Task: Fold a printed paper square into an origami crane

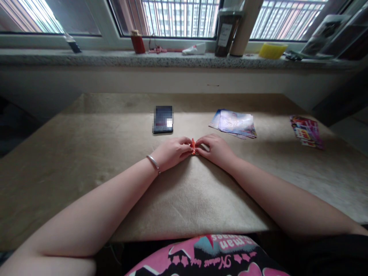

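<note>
Near the middle of the table, the fingertips of my left hand (175, 150) and my right hand (215, 148) meet around a small orange-red piece (193, 143). Both hands are closed in a pinch, one on each side of it. It looks thin and pointed at the top, with a shiny bit low down; my fingers cover much of it, so its kind cannot be made out. Just beyond my left hand lies a dark phone-like device (163, 119), its screen blurred. A loose stack of bluish-purple printed cards (234, 122) rests beyond my right hand.
Colourful printed cards (307, 131) lie at the right on the tan-covered table (100, 153). Behind it, a stone windowsill (100, 59) carries a red lighter-like object (138, 42), a dark labelled container (227, 34) and a yellow object (272, 50).
</note>
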`<action>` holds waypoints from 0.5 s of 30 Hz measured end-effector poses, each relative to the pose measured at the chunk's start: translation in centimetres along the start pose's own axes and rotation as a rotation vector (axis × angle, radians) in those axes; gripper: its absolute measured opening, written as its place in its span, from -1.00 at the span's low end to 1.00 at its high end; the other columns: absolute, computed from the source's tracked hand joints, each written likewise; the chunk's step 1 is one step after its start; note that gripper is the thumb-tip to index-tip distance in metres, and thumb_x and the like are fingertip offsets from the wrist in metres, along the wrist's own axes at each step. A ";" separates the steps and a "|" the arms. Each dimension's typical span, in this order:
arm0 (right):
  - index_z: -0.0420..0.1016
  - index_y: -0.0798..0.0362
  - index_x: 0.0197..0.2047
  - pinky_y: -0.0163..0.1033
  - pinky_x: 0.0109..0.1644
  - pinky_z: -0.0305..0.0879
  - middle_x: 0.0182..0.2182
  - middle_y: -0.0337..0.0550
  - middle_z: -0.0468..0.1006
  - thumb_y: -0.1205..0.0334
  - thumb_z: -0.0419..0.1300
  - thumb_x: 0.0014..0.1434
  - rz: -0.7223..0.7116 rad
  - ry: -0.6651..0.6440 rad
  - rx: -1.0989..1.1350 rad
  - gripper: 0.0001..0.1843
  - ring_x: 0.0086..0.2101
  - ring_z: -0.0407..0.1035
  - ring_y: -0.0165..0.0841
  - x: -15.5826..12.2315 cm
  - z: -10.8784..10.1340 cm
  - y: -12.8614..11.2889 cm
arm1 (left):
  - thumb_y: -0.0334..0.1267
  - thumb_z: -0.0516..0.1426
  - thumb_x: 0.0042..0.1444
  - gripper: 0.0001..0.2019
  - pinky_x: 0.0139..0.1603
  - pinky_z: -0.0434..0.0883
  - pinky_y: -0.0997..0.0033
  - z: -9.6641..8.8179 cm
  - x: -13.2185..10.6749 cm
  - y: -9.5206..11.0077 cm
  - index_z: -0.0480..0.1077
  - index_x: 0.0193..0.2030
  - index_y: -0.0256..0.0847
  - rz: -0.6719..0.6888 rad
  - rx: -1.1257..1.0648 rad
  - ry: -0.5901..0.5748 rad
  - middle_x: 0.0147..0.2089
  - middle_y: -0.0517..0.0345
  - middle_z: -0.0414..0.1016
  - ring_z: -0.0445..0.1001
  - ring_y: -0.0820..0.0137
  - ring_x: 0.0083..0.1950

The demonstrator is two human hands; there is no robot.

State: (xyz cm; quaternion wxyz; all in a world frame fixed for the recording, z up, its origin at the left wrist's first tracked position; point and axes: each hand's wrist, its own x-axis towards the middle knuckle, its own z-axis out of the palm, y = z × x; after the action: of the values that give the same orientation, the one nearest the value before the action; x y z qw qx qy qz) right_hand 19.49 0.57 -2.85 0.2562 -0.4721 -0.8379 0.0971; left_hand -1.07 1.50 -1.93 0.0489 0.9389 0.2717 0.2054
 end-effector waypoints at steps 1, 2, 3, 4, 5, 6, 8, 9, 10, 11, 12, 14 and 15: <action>0.55 0.00 -0.26 -0.14 -0.05 0.27 -0.23 -0.13 0.59 0.18 0.19 0.14 -0.011 0.000 -0.006 -0.86 -0.17 0.39 -0.26 0.0 0.0 0.0 | -0.27 0.04 0.25 -0.79 -0.07 0.43 0.37 0.0 0.1 0.1 0.49 -0.14 -0.23 0.011 0.015 -0.006 -0.05 -0.01 0.49 0.48 0.37 -0.10; 0.55 0.00 -0.25 -0.14 -0.04 0.27 -0.21 -0.13 0.59 0.17 0.19 0.15 -0.019 0.002 -0.011 -0.85 -0.15 0.39 -0.26 0.0 0.0 0.0 | -0.28 0.03 0.25 -0.79 -0.05 0.43 0.35 0.0 0.1 0.1 0.49 -0.14 -0.23 0.022 0.037 -0.018 -0.07 0.00 0.50 0.48 0.36 -0.09; 0.55 0.00 -0.25 -0.13 -0.04 0.28 -0.19 -0.13 0.59 0.17 0.18 0.15 -0.026 0.003 -0.013 -0.85 -0.14 0.39 -0.25 0.0 0.1 0.0 | -0.29 0.03 0.25 -0.79 -0.04 0.43 0.34 -0.1 0.2 0.2 0.49 -0.14 -0.24 0.029 0.064 -0.033 -0.09 0.01 0.52 0.49 0.35 -0.09; 0.56 -0.01 -0.25 -0.13 -0.03 0.28 -0.18 -0.14 0.59 0.17 0.18 0.15 -0.030 0.004 -0.013 -0.84 -0.14 0.39 -0.25 0.0 0.1 0.0 | -0.30 0.02 0.25 -0.79 -0.04 0.43 0.33 -0.1 0.2 0.4 0.48 -0.15 -0.25 0.031 0.093 -0.048 -0.13 0.01 0.53 0.49 0.34 -0.10; 0.56 -0.01 -0.26 -0.13 -0.02 0.28 -0.17 -0.14 0.59 0.16 0.18 0.15 -0.034 0.007 -0.012 -0.84 -0.13 0.39 -0.25 0.0 0.1 0.0 | -0.30 0.02 0.25 -0.79 -0.05 0.43 0.32 -0.2 0.3 0.5 0.48 -0.17 -0.26 0.031 0.124 -0.061 -0.16 0.01 0.54 0.49 0.34 -0.12; 0.56 -0.01 -0.26 -0.13 -0.02 0.28 -0.16 -0.14 0.59 0.16 0.18 0.15 -0.038 0.013 -0.011 -0.84 -0.13 0.38 -0.26 0.0 0.1 0.0 | -0.30 0.02 0.24 -0.79 -0.06 0.43 0.31 -0.3 0.3 0.6 0.48 -0.18 -0.27 0.029 0.153 -0.071 -0.18 0.01 0.54 0.49 0.33 -0.13; 0.56 -0.01 -0.26 -0.14 -0.02 0.28 -0.17 -0.13 0.58 0.14 0.19 0.16 -0.053 0.028 -0.014 -0.84 -0.14 0.38 -0.26 0.0 0.1 0.1 | -0.30 0.01 0.24 -0.78 -0.06 0.43 0.30 -0.5 0.4 1.0 0.47 -0.20 -0.29 0.028 0.199 -0.087 -0.19 -0.02 0.55 0.49 0.31 -0.13; 0.56 -0.01 -0.26 -0.14 -0.02 0.28 -0.18 -0.13 0.58 0.14 0.18 0.16 -0.068 0.035 -0.019 -0.84 -0.14 0.37 -0.26 0.0 0.0 0.1 | -0.30 0.01 0.24 -0.78 -0.06 0.43 0.30 -0.5 0.4 1.1 0.47 -0.21 -0.30 0.031 0.214 -0.094 -0.20 -0.03 0.55 0.49 0.31 -0.13; 0.55 -0.01 -0.27 -0.15 -0.03 0.28 -0.20 -0.12 0.57 0.14 0.18 0.16 -0.089 0.041 -0.025 -0.84 -0.15 0.37 -0.27 -0.1 -0.1 0.1 | -0.30 0.00 0.25 -0.77 -0.06 0.43 0.30 -0.6 0.4 1.2 0.47 -0.21 -0.31 0.035 0.224 -0.099 -0.20 -0.04 0.55 0.49 0.30 -0.12; 0.55 -0.01 -0.29 -0.15 -0.03 0.28 -0.23 -0.12 0.57 0.15 0.17 0.17 -0.116 0.041 -0.031 -0.85 -0.14 0.36 -0.27 -0.1 -0.2 0.1 | -0.30 0.00 0.25 -0.77 -0.05 0.43 0.30 -0.7 0.4 1.3 0.47 -0.20 -0.31 0.038 0.230 -0.105 -0.19 -0.04 0.54 0.49 0.30 -0.11; 0.54 0.00 -0.31 -0.16 -0.03 0.28 -0.25 -0.12 0.57 0.16 0.16 0.17 -0.145 0.036 -0.037 -0.85 -0.14 0.36 -0.27 -0.2 -0.4 0.1 | -0.30 -0.01 0.26 -0.76 -0.05 0.43 0.31 -0.7 0.4 1.3 0.47 -0.19 -0.31 0.040 0.233 -0.110 -0.18 -0.05 0.54 0.49 0.30 -0.10; 0.54 0.00 -0.33 -0.16 -0.01 0.27 -0.27 -0.12 0.58 0.18 0.15 0.18 -0.195 0.015 -0.054 -0.84 -0.09 0.35 -0.25 -0.4 -0.7 0.0 | -0.31 -0.01 0.26 -0.76 -0.06 0.43 0.34 -0.7 0.2 1.2 0.47 -0.16 -0.30 0.048 0.236 -0.119 -0.13 -0.03 0.53 0.49 0.32 -0.09; 0.54 0.01 -0.33 -0.16 0.01 0.27 -0.28 -0.12 0.58 0.17 0.15 0.17 -0.214 0.003 -0.065 -0.84 -0.07 0.34 -0.24 -0.5 -0.9 0.0 | -0.31 -0.01 0.27 -0.76 -0.07 0.43 0.36 -0.7 0.2 1.2 0.47 -0.14 -0.28 0.051 0.232 -0.123 -0.11 -0.02 0.53 0.49 0.33 -0.09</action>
State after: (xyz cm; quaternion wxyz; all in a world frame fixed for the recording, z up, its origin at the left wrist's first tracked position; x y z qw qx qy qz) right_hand 20.15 0.10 -2.24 0.2507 -0.3881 -0.8859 0.0412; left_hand -0.65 0.58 -1.01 -0.0488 0.9557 0.2663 0.1157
